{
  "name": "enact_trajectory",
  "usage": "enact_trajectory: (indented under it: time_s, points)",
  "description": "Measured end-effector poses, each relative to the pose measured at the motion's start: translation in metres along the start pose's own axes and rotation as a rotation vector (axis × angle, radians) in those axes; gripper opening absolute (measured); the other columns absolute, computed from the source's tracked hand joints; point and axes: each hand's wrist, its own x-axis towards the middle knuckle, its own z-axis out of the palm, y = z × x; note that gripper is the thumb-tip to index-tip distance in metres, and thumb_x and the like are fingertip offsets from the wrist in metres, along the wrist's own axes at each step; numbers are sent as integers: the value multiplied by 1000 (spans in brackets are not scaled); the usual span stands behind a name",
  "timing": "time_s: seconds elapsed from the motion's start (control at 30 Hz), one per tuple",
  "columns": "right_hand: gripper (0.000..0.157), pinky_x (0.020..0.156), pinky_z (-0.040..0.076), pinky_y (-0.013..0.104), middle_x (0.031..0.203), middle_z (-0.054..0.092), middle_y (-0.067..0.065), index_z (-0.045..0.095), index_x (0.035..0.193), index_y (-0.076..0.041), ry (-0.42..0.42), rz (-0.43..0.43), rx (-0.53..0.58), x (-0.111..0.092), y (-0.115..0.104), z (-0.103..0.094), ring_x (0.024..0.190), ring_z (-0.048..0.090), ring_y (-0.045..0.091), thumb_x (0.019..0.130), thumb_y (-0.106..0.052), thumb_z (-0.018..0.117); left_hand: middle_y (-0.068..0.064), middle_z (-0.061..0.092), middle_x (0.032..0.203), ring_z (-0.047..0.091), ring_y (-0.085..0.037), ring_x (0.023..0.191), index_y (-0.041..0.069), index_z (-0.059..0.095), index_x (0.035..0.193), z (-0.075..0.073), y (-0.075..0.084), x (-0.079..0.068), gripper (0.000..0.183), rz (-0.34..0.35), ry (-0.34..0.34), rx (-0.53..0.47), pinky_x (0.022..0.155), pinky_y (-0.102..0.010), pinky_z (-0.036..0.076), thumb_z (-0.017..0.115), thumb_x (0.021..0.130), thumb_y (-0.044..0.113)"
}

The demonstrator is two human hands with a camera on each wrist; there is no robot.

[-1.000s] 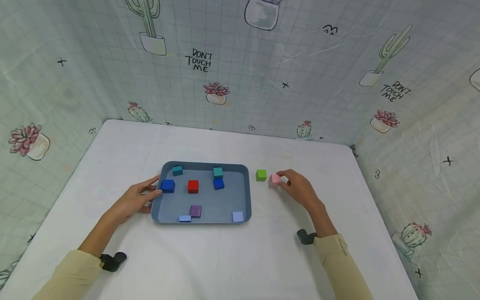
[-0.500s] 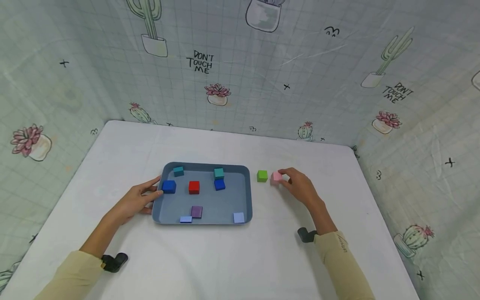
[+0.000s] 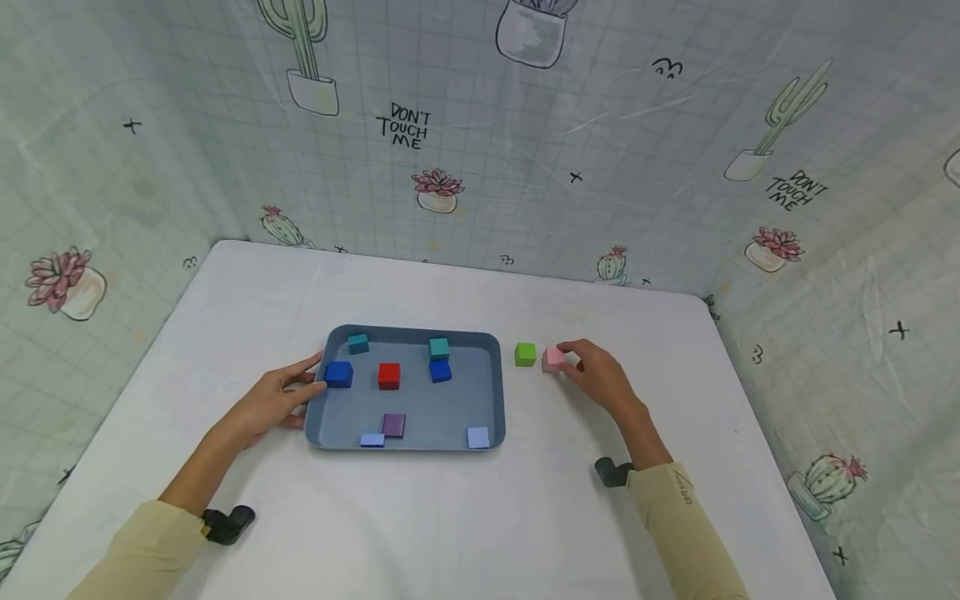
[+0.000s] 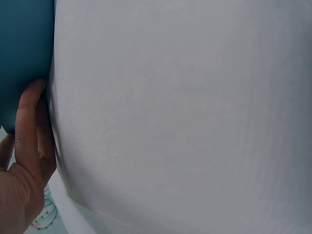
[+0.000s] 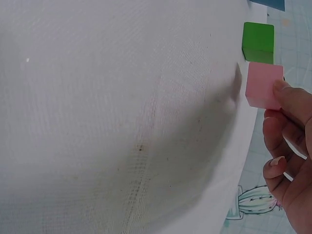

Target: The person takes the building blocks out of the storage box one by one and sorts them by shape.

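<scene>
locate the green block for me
In the head view, the green block sits on the table, right of the tray and left of the pink block.

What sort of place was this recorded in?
Probably a staged tabletop recording setup: a white-covered table, cactus-print fabric around three sides, and a tray holding colored blocks.

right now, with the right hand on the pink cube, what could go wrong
The right hand pinches the pink cube close to the bright green cube, so it might bump its neighbour. The left hand touches the left end of the blue-grey rectangular tray; a stray push could jostle the red cube inside.
</scene>
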Motion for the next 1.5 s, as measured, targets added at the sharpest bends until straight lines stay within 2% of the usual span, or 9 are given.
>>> enact_trajectory:
  time_s: [0.53,1.07,1.5]
  points:
    - [41,72,47,34,118,59,8,59,126,-10,-25,27,5,6,1,2,84,53,22,90,-28,66,-28,35,130,53,-40,105,14,17,152,2,1,-2,69,17,9,-8,68,-37,55,56,96,23]
    - [41,73,49,34,122,58,11,58,127,-7,-24,20,17,8,3,7,85,54,22,91,-23,66,-29,34,131,53,-41,106,15,18,152,2,-1,-1,68,13,10,-4,67,-36,55,56,96,22]
    - [43,73,48,35,122,58,9,56,129,-8,-18,51,45,8,7,11,84,53,21,90,-24,66,-28,33,132,52,-41,107,14,17,152,2,0,-1,69,5,10,-8,68,-36,55,56,96,22]
